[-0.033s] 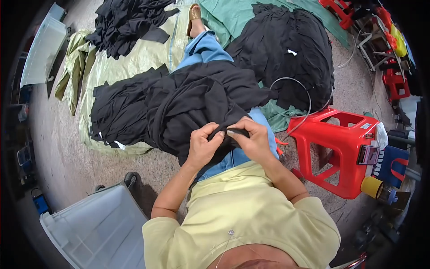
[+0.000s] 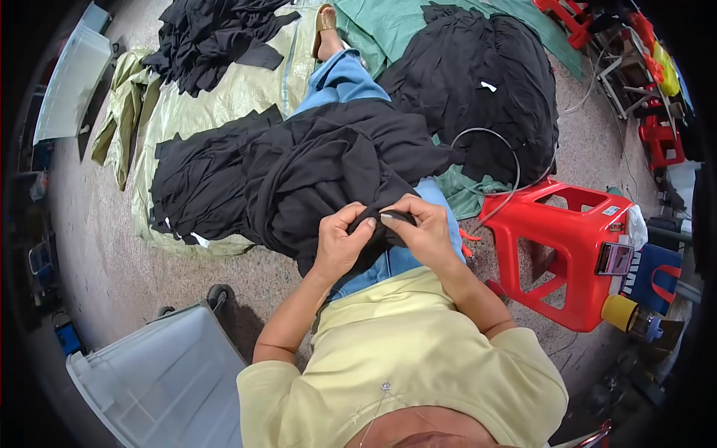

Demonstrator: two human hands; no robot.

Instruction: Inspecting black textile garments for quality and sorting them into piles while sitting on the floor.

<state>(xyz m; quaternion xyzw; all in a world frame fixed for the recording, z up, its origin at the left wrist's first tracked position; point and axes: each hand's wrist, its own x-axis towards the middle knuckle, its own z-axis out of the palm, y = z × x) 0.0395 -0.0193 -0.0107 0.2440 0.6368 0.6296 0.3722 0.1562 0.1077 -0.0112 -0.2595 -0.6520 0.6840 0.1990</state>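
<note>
Over lap, hands (image 2: 385, 235) pinching black garment (image 2: 328, 172)

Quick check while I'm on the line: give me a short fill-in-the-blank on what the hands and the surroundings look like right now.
Both hands, the left hand and the right hand, pinch a ____ garment.
The plastic stool on the person's right is ____.
The garment lies across the person's ____.

Missing words: black; red; lap

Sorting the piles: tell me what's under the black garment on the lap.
Under the black garment pinched by the left hand and right hand, blue jeans show above and below it. The knees and thighs between are covered; anything else beneath it is hidden.
</note>
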